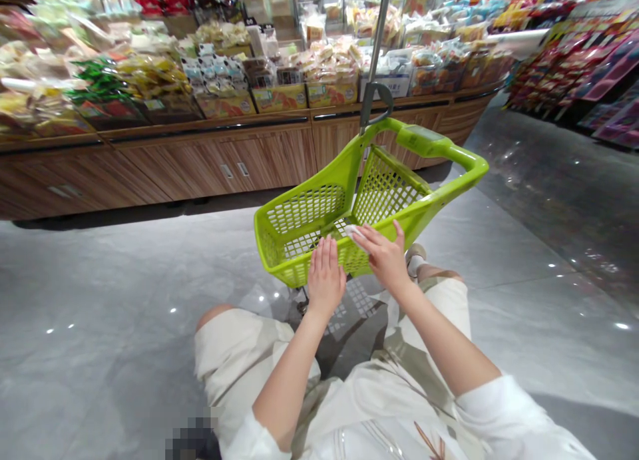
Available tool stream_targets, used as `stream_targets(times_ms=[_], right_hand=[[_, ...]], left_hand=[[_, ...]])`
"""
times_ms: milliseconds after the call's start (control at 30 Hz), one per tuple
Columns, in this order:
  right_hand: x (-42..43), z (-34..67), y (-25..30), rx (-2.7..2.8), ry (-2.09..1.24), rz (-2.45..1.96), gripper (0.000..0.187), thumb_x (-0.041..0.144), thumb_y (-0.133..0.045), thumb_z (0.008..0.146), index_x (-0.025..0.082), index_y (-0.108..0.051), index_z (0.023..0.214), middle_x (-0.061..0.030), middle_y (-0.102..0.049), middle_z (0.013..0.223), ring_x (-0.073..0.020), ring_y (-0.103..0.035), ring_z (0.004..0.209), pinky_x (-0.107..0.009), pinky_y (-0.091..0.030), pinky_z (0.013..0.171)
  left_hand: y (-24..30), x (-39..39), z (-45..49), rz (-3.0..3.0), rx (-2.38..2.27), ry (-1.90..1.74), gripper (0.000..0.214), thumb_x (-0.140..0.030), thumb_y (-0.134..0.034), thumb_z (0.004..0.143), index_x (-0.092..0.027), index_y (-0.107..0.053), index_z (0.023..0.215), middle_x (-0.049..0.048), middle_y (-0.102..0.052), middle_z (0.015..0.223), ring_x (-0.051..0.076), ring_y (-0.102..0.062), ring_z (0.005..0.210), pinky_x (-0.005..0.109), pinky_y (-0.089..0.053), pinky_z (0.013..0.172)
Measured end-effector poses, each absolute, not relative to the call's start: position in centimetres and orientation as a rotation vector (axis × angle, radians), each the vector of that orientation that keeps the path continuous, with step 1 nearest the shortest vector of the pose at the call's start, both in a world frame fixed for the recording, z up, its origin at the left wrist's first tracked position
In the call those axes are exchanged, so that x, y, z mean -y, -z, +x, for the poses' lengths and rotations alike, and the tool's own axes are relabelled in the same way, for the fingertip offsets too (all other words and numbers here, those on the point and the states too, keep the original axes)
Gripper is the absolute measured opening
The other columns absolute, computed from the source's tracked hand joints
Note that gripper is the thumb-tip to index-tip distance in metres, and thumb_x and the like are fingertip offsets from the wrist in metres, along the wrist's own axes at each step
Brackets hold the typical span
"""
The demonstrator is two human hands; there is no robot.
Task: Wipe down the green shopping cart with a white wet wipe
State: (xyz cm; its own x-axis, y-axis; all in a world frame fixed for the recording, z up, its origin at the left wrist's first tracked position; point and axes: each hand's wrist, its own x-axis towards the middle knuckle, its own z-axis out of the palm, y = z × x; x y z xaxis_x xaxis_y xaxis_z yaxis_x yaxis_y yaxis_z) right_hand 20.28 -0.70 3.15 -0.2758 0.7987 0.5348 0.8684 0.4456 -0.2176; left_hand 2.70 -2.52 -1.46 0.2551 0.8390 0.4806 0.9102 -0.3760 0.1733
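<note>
Wiping the green cart (415, 222) seems best done with the white wipe (356, 237), gripped by the right hand (387, 255), pressed flat; the left hand (327, 273) is held unclenched.

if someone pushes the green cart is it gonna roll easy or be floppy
The green cart would probably roll easily: a small wheel shows beneath it, and the floor looks smooth and glossy. It seems stiff rather than floppy, since its latticed sides hold their shape. The many openings suggest it may be fairly light for its size.
</note>
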Motion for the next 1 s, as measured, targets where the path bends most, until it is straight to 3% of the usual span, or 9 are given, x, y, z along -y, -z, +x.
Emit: stream_targets(times_ms=[233,567,733,867,1000], right_hand=[[-1.4,28.6,-5.6,1.724,0.392,-1.661,0.058,0.003,-0.042,0.077,0.030,-0.066,0.122,-0.0042,-0.065,0.134,-0.0259,-0.052,0.134,-0.066,-0.007,0.115],[1.8,15.8,-1.9,2.128,0.117,-1.396,0.068,0.000,-0.042,0.077,0.028,-0.053,0.138,-0.0045,-0.054,0.146,-0.0211,-0.049,0.136,-0.058,-0.005,0.120],[0.6,21.8,-3.7,2.131,0.245,-1.434,0.065,-0.001,-0.042,0.078,0.032,-0.058,0.132,-0.0019,-0.060,0.140,-0.0219,-0.053,0.133,-0.062,-0.003,0.119],[-0.9,29.1,-6.0,1.830,0.420,-1.624,0.059,0.002,-0.043,0.078,0.031,-0.064,0.125,-0.0036,-0.064,0.136,-0.0252,-0.053,0.133,-0.067,-0.005,0.116],[-1.3,29.7,-6.2,1.677,0.433,-1.696,0.056,0.003,-0.041,0.079,0.029,-0.066,0.121,-0.0042,-0.065,0.134,-0.0248,-0.053,0.133,-0.067,-0.007,0.116]], left_hand=[[1.5,2.6,3.0,-2.396,1.643,0.700,0.078,-0.020,-0.049,0.089,-0.005,-0.013,0.157,0.0137,-0.016,0.166,0.025,-0.009,0.154,0.044,-0.020,0.125],[1.9,2.2,2.8,-2.407,1.625,0.591,0.086,-0.021,-0.054,0.086,-0.003,-0.008,0.157,0.0156,-0.007,0.166,0.026,0.000,0.154,0.044,-0.017,0.126],[1.8,2.2,2.8,-2.400,1.617,0.605,0.086,-0.021,-0.053,0.087,-0.004,-0.006,0.157,0.0147,-0.007,0.166,0.025,-0.003,0.154,0.043,-0.019,0.125],[1.9,2.3,3.0,-2.390,1.629,0.651,0.086,-0.019,-0.052,0.087,-0.005,-0.004,0.157,0.0143,-0.009,0.166,0.025,-0.004,0.155,0.043,-0.018,0.126],[2.0,2.3,3.2,-2.391,1.636,0.679,0.085,-0.021,-0.051,0.088,-0.005,-0.004,0.157,0.0147,-0.010,0.166,0.025,-0.003,0.155,0.044,-0.017,0.126]])
